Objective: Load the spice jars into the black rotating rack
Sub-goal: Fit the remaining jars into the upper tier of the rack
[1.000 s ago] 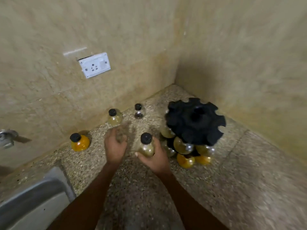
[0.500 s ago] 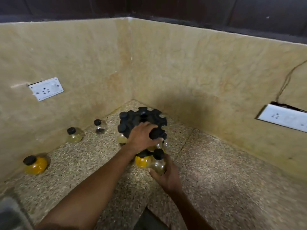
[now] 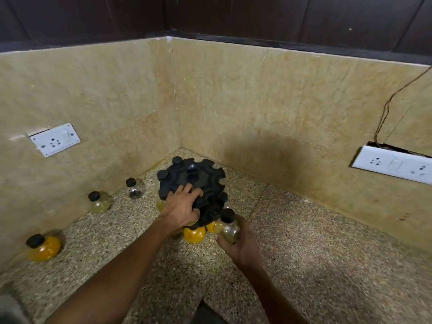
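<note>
The left hand [image 3: 181, 206] lies spread, fingers open, on the top disc of the black rotating rack [image 3: 194, 181], steadying it. The right hand [image 3: 238, 239] is closed around a pale spice jar [image 3: 228, 226] at the rack's 5 o'clock edge, just beside a notch. If the rack turns under the left palm, the notch may slip away and the jar could knock the orange jar [image 3: 194, 235] hanging below. Three jars wait on the surface [image 3: 327, 265] toward 9 o'clock.

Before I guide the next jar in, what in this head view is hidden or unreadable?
- Black rack: near slots covered by the left hand.
- Lower-tier jars: mostly under the rack top.
- Jar in the right hand: contents unreadable, fingers wrap it.
- Bottom-left object: cut off, blurred.
</note>
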